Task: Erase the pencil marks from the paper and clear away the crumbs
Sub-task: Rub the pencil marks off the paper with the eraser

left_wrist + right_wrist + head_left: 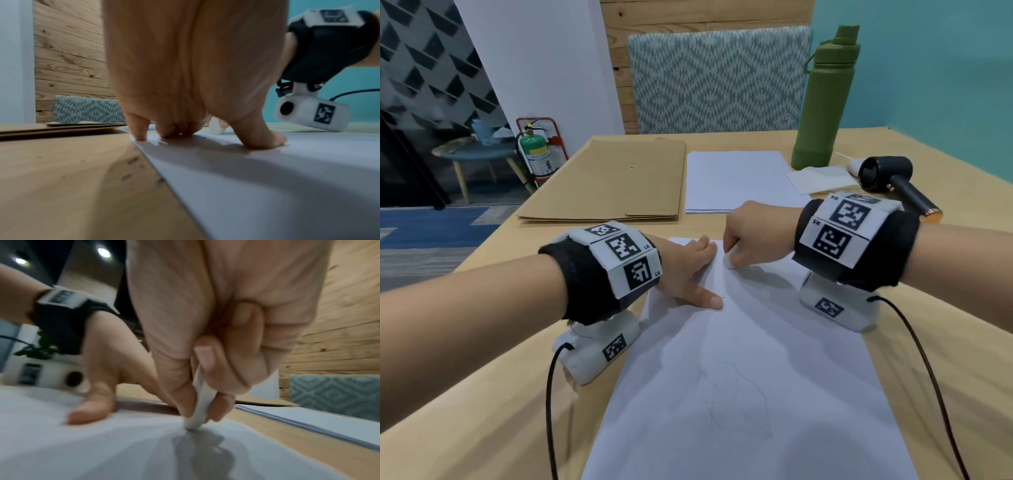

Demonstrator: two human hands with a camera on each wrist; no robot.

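Paper [739,359] pinned by flat left hand [685,270]; right hand [753,229] pinches eraser [729,261] (tip touching sheet).

Not much readable here tbh. The band on my left wrist [616,260] has tiny "L4" and "L5" printed beside its black-and-white square code tags, and the band on my right wrist [846,229] shows "R5" and what looks like "R4", both upside down from where I'm looking. The fire extinguisher [538,155] on the floor has a label with print on it, but it's too small and blurry for me to make out.
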